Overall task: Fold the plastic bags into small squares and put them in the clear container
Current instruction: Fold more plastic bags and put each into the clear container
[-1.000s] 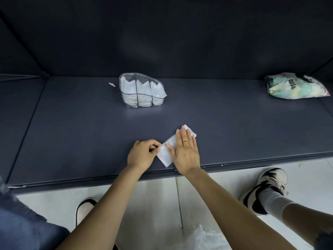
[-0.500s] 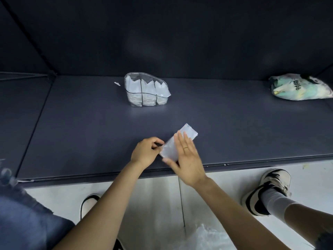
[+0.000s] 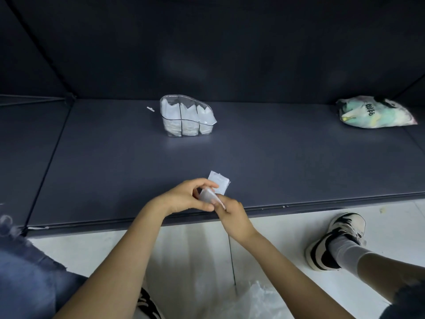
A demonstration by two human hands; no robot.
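Both the left hand (image 3: 184, 198) and right hand (image 3: 232, 217) pinch the plastic bag (image 3: 218, 184), mid-fold. Next, I reckon, a last crease, then up to the clear container (image 3: 187, 116) at twelve o'clock.

The clear container (image 3: 187, 117) stands on the desk (image 3: 299, 162) toward the back, left of centre, with folded bags (image 3: 171, 111) in its compartments; a filled bag (image 3: 374, 112) lies at the far right; the folded plastic bag (image 3: 218, 184) sits near the front edge, before the container.
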